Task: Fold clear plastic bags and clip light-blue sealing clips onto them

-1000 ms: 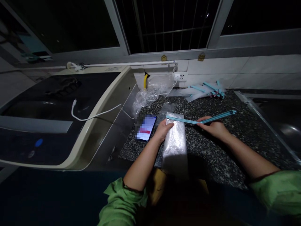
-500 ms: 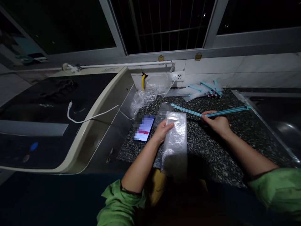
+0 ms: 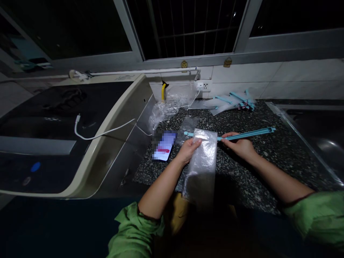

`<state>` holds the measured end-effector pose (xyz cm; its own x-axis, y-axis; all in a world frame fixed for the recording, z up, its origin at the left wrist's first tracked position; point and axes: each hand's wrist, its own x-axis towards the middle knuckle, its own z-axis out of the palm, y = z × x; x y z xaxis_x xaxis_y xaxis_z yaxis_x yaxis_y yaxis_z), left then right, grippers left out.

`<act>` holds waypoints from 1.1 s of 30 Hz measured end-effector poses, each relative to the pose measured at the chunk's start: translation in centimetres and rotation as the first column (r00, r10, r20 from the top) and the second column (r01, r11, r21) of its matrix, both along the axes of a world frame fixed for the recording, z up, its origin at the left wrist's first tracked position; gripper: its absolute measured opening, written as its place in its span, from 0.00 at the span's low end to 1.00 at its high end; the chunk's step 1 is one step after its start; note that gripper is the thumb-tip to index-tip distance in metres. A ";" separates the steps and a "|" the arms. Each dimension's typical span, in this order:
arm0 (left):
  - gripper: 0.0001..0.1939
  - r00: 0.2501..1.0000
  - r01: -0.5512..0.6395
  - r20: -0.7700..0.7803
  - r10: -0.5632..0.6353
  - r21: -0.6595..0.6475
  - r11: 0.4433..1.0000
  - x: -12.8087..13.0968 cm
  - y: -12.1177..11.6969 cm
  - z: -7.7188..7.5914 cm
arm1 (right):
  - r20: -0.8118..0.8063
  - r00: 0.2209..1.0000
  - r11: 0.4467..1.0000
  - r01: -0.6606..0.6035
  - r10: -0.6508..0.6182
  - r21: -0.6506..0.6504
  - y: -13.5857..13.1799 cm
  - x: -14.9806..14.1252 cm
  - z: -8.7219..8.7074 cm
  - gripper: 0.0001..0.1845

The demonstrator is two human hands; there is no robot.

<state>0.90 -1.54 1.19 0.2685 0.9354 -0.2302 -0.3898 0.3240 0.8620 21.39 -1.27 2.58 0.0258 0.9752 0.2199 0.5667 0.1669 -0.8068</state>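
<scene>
A clear plastic bag (image 3: pixel 201 163) lies lengthways on the speckled dark counter (image 3: pixel 242 172), hanging over its near edge. My left hand (image 3: pixel 189 149) grips the bag's upper left edge with thumb on top. My right hand (image 3: pixel 239 146) is closed on a long teal sealing clip (image 3: pixel 247 134). The clip stretches from the bag's top edge out to the right, and its left end passes behind the bag's top.
A lit phone (image 3: pixel 163 146) lies left of the bag, near crumpled clear plastic (image 3: pixel 168 107). More teal clips and bags (image 3: pixel 236 100) sit by the back wall. A white cable (image 3: pixel 102 133) crosses a cream-rimmed dark appliance at left. A steel sink (image 3: pixel 314 136) is at right.
My right hand has brought the teal clip back from the right and down against the top edge of the bag. My left hand has kept hold of the bag.
</scene>
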 end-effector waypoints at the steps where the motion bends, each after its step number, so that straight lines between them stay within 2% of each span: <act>1: 0.25 1.000 0.007 -0.001 -0.007 -0.012 1.000 0.0 0.0 0.0 | -0.003 1.000 1.000 -0.001 0.001 0.001 0.0 0.0 0.0 0.11; 8: 0.22 1.000 0.026 0.002 -0.026 -0.038 0.999 0.1 0.4 -0.6 | -0.092 0.995 0.998 -0.036 0.033 -0.041 -0.1 -0.2 -0.2 0.14; 14: 0.25 0.999 -0.001 -0.033 -0.002 -0.113 0.994 0.3 0.5 -0.2 | -0.145 0.989 0.997 -0.028 0.017 -0.077 -0.4 -0.7 -0.1 0.13; 25: 0.20 0.996 -0.077 -0.057 0.071 -0.111 0.991 0.3 0.8 -0.8 | -0.110 0.990 0.996 -0.090 0.087 -0.022 -0.5 -0.7 -0.5 0.19; 33: 0.18 0.991 -0.129 -0.059 0.124 -0.085 0.988 0.2 0.8 -0.6 | -0.087 0.994 0.998 -0.063 0.062 -0.010 -0.8 -1.2 -0.6 0.18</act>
<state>1.14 -0.75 0.56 0.1348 0.9362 -0.3247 -0.3868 0.3514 0.8526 20.19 -2.10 1.94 -0.0171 0.9782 0.2070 0.4834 0.1893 -0.8547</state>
